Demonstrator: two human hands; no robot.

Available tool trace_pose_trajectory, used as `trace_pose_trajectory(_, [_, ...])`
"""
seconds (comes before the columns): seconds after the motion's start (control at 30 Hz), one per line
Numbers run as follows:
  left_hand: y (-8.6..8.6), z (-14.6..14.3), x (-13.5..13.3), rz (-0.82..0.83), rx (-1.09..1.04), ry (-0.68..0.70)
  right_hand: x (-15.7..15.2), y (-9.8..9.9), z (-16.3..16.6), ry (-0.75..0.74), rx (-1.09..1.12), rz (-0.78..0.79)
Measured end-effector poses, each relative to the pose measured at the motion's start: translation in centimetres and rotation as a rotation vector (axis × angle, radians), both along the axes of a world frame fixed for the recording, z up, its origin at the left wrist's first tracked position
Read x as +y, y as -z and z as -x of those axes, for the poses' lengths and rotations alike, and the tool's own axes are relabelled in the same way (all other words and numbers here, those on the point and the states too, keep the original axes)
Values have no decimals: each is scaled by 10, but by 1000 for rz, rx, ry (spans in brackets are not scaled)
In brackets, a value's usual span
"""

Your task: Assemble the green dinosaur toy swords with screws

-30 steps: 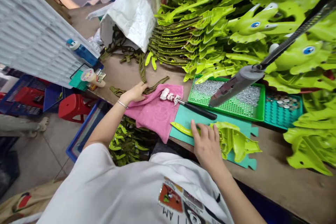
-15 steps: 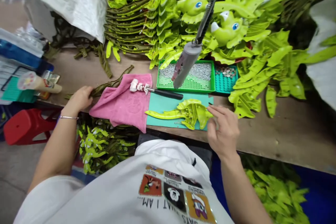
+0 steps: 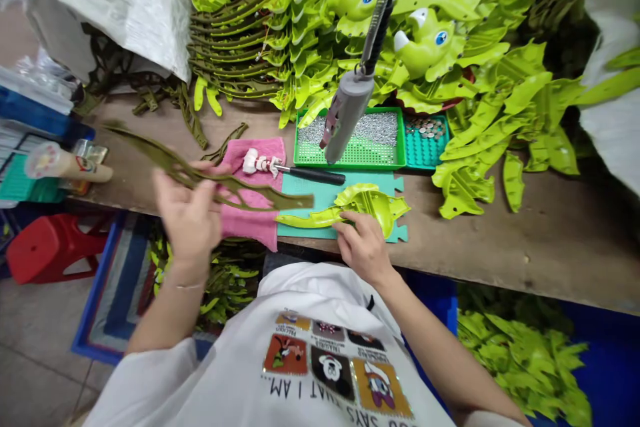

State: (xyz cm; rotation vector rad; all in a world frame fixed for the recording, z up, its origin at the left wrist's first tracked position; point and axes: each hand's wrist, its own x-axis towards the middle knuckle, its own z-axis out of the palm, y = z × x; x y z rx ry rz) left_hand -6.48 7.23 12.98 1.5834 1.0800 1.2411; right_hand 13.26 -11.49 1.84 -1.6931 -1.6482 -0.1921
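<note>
My left hand (image 3: 189, 217) is closed on a long olive-green plastic strip (image 3: 235, 188), holding it in the air above the pink cloth (image 3: 253, 210). My right hand (image 3: 361, 245) rests on the near edge of a lime-green plastic shell part (image 3: 367, 203) that lies on a teal mat (image 3: 320, 195); its fingers are curled against the part. A black-handled tool with a white head (image 3: 295, 171) lies across the cloth and mat.
A grey power screwdriver (image 3: 347, 113) hangs above a green tray of screws (image 3: 357, 140), beside a teal tray (image 3: 425, 143). Stacks of lime-green dinosaur parts (image 3: 400, 33) fill the back of the wooden bench (image 3: 525, 240). A red stool (image 3: 47, 243) stands at left.
My left hand has lifted the olive strip off the bench and brought it over the cloth. My right hand moved left from beside the green shell onto its near edge.
</note>
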Motion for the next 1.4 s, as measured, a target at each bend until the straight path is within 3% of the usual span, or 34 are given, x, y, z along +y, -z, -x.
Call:
trace_pose_trajectory(0.07, [40, -23, -25, 174, -1, 98, -4, 2, -4, 30, 183, -107])
trace_pose_trajectory(0.13, [74, -38, -46, 211, 121, 98, -9, 5, -7, 131, 361, -184])
trace_pose_trajectory(0.2, [96, -44, -63, 150, 315, 15, -15, 10, -10, 272, 482, -217])
trace_pose_trajectory(0.27, [104, -44, -75, 46, 497, -65, -20, 15, -11, 376, 539, -204])
trace_pose_trajectory(0.37, [100, -43, -85, -200, 687, -22, -24, 17, -12, 432, 511, -152])
trace_pose_trajectory(0.43, [95, -43, -86, -440, 786, 244, -24, 13, -12, 423, 448, -116])
trace_pose_trajectory(0.53, [90, -49, -78, -692, 882, 775, -22, 3, -14, 374, 325, -82])
trace_pose_trajectory(0.6, [88, -54, -69, -733, 894, 904, -20, -3, -16, 354, 270, -67])
trace_pose_trajectory(0.77, [83, -70, -55, -806, 856, 803, -18, -4, -19, 343, 268, -79])
trace_pose_trajectory(1.03, [82, -80, -57, -771, 1046, 726, -16, -4, -20, 327, 293, -58])
trace_pose_trajectory(1.4, [85, -76, -65, -601, 997, 695, -8, 3, -24, 164, 13, 78])
